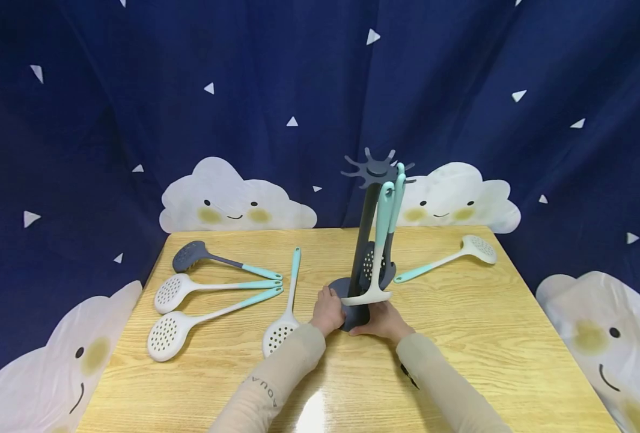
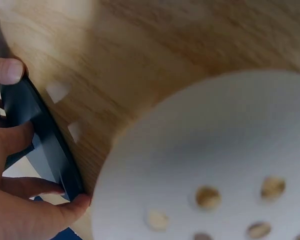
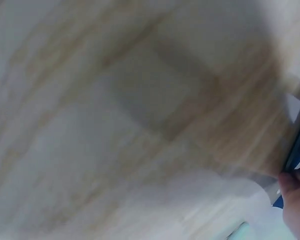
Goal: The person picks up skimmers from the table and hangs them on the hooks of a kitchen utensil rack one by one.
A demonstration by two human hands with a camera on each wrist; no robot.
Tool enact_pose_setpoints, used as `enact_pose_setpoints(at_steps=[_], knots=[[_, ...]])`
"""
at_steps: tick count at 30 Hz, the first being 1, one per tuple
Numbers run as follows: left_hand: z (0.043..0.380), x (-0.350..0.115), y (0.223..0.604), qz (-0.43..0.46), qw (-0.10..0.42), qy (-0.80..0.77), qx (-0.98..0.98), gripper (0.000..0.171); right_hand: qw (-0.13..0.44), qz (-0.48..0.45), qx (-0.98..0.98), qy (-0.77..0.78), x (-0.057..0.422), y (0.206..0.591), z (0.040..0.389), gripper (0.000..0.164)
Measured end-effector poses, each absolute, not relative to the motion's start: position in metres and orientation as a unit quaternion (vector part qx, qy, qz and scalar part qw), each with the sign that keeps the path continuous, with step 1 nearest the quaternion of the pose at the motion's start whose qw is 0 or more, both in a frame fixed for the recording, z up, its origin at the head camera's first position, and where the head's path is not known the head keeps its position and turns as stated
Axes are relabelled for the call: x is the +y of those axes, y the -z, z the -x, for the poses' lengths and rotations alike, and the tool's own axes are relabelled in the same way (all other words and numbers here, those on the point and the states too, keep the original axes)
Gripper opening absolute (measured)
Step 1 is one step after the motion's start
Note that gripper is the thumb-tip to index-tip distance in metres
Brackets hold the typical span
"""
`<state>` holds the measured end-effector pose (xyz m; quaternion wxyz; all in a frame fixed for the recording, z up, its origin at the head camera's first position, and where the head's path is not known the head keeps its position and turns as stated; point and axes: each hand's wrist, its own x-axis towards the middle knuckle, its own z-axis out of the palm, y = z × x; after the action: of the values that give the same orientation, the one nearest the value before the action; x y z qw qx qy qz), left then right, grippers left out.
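Observation:
A dark utensil stand (image 1: 362, 240) with a hooked top is held low by both hands, one on either side of its base (image 1: 355, 319). My left hand (image 1: 328, 311) grips the base's left side; in the left wrist view, its fingers (image 2: 20, 137) lie along the dark rim. My right hand (image 1: 383, 321) grips the other side, partly hidden under a hanging white-headed utensil (image 1: 375, 282) with a turquoise handle. Behind that hangs a dark skimmer (image 1: 372, 261). A white skimmer (image 1: 279, 334) lies beside the left forearm and looms large in the left wrist view.
On the wooden table (image 1: 460, 337), a dark slotted utensil (image 1: 190, 255) and two white skimmers (image 1: 170, 293) lie at the left, handles pointing right. Another white skimmer (image 1: 479, 249) lies at the back right. A dark blue curtain (image 1: 265, 78) hangs behind the table.

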<state>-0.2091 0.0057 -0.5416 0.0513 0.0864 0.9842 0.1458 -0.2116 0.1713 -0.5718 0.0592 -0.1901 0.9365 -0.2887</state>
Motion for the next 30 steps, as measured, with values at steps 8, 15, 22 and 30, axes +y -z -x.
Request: enact_pose_setpoints(at_steps=[8, 15, 22, 30], knots=[[0.205, 0.011, 0.545, -0.073, 0.026, -0.124, 0.989, 0.063, 0.068, 0.211, 0.931, 0.290, 0.175, 0.571, 0.217, 0.113], [0.203, 0.015, 0.547, -0.044, 0.008, -0.138, 0.989, 0.066, 0.082, 0.232, 0.924, 0.293, 0.179, 0.572, 0.225, 0.113], [0.198, 0.020, 0.545, -0.011, 0.013, -0.156, 0.988, 0.067, 0.093, 0.253, 0.916, 0.297, 0.183, 0.571, 0.231, 0.113], [0.195, 0.025, 0.544, 0.011, 0.030, -0.148, 0.988, 0.072, 0.103, 0.274, 0.917, 0.271, 0.187, 0.567, 0.236, 0.109]])
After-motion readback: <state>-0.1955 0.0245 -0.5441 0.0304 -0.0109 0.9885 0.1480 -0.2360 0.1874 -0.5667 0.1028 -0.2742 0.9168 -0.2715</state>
